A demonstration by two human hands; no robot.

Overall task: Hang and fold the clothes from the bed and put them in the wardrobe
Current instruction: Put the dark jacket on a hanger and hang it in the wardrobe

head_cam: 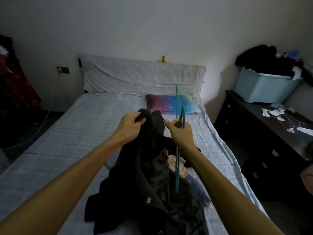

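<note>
The room is dim, and the dark clothes (152, 192) heaped on the bed (67, 133) blur into one mass: a metal snap shows on the nearest fabric, but what kind of garment each piece is cannot be told, and the heap runs off the bottom edge of the view. A pale peach piece (176, 164) and a bluish patterned piece (198, 185) peek out from under the dark cloth on its right side. The left hand (130, 125) is closed on a bunched fold of the black garment (150, 133), lifting its top above the mattress. The right hand (180, 131) has its fingers (175, 123) curled around a thin green hanger (177, 106), seen almost edge-on, so its shape is hard to read; one end stands above the hand, the other drops past the wrist in front of the heap. The left half of the bed is bare checked sheet, open up to the covered headboard (144, 75); a colourful pillow (171, 103) lies at the head on the right. To the right, a narrow strip of floor separates the bed's edge from a dark desk (264, 133) with drawers, which carries scattered white scraps (277, 112) and a light blue tub (264, 87) overflowing with clothes. The wardrobe is not clearly identifiable.
</note>
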